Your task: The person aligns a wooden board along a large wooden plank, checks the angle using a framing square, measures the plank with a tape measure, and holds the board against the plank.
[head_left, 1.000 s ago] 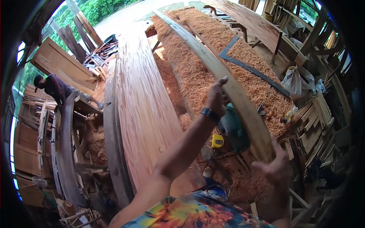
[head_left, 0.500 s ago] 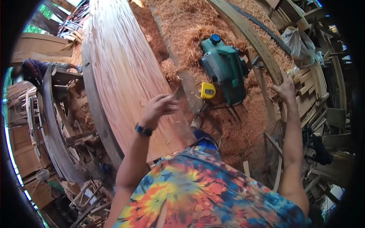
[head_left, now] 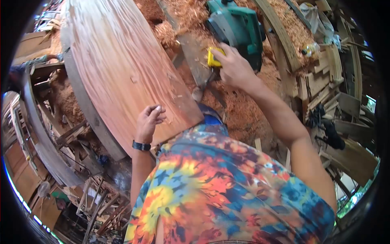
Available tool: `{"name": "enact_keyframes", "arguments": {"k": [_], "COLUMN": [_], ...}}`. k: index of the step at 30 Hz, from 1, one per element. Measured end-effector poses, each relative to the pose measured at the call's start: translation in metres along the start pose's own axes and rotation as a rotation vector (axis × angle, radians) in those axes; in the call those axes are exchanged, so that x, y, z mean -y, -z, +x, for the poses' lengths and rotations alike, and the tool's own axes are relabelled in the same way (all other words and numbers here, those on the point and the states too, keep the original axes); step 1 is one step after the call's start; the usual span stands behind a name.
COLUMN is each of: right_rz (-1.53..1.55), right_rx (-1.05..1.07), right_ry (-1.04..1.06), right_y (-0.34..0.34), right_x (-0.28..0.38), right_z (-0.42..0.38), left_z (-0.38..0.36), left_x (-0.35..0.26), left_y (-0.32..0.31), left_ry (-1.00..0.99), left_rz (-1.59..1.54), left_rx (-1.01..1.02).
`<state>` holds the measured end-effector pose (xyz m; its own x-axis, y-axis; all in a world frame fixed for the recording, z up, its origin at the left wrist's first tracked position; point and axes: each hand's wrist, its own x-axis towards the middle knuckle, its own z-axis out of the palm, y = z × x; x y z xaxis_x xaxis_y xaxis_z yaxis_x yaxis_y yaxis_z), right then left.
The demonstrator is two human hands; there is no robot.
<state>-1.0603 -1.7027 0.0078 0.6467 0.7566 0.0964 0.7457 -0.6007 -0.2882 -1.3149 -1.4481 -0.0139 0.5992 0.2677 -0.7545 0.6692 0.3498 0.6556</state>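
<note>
My right hand reaches across to a yellow tape measure, its fingers closed around the case, which is partly hidden by them. Right behind it stands a green electric planer among wood shavings. My left hand, with a dark watch on the wrist, hovers over the near end of a wide reddish plank. Its fingers are curled in and nothing shows in them. The plank's face has wavy grain and a few loose chips.
Shavings cover the ground and the far bench. A curved beam runs along the right, with stacked offcuts and a plastic bag beyond. More boards and scrap lie left, where another person's arm shows.
My right hand has left the beam at the right and taken hold of the tape measure. My left hand has drawn back toward me, fingers curling. The view has shifted.
</note>
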Motion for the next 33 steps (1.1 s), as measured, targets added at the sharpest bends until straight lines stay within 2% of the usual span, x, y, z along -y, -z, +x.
{"name": "enact_keyframes", "arguments": {"k": [2,3,5,9,11,12,15,17,18,19,20,23,26,27,30,31,33], "right_rz": [-0.074,-0.084,-0.110,-0.038,0.054,0.153,0.282,0.310,0.487,0.573,0.661,0.847,0.799,0.810,0.917,0.759,0.631], "right_rx": [0.220,0.228,0.218,0.014,-0.052,-0.009,0.113,0.170,0.174,0.193,0.214,0.169,0.303,0.262,0.464,0.374,0.364], "right_ry": [-0.061,-0.086,-0.130,-0.117,-0.082,-0.065,0.003,0.106,0.152,0.138,0.123,-0.261,-0.365,-0.322,-0.260,-0.133,0.015], "right_y": [-0.020,-0.028,-0.039,-0.031,-0.008,0.000,-0.009,-0.019,-0.024,-0.034,-0.042,-0.037,-0.083,-0.072,-0.063,-0.071,-0.076], "right_x": [0.005,0.007,0.011,0.029,0.074,0.101,0.181,0.220,0.236,0.244,0.250,0.262,0.267,0.275,0.278,0.280,0.279], "right_z": [0.011,0.013,0.015,-0.001,-0.019,-0.027,-0.058,-0.073,-0.077,-0.082,-0.087,-0.088,-0.102,-0.099,-0.085,-0.087,-0.084], "left_z": [-0.010,-0.013,-0.016,-0.025,-0.031,-0.034,-0.042,-0.051,-0.055,-0.052,-0.045,-0.050,-0.054,-0.055,-0.060,-0.061,-0.057], "left_x": [0.001,0.001,0.006,0.023,0.029,0.033,0.037,0.030,0.030,0.044,0.060,0.075,0.081,0.083,0.088,0.088,0.100], "left_y": [0.000,0.003,0.016,0.052,0.063,0.069,0.054,0.033,0.031,0.038,0.044,0.046,0.044,0.045,0.049,0.052,0.057], "left_ry": [-0.040,-0.071,-0.113,-0.120,-0.122,-0.121,-0.065,0.102,0.187,0.193,0.192,0.183,0.180,0.142,0.030,0.008,0.021], "left_rz": [0.046,0.063,0.075,0.039,-0.011,-0.033,-0.355,-0.562,-0.666,-0.684,-0.688,-0.697,-0.758,-0.781,-0.855,-0.837,-0.767], "left_rx": [0.055,0.072,0.067,-0.021,0.032,0.059,0.366,0.492,0.550,0.616,0.584,0.428,0.425,0.421,0.382,0.337,0.260]}}
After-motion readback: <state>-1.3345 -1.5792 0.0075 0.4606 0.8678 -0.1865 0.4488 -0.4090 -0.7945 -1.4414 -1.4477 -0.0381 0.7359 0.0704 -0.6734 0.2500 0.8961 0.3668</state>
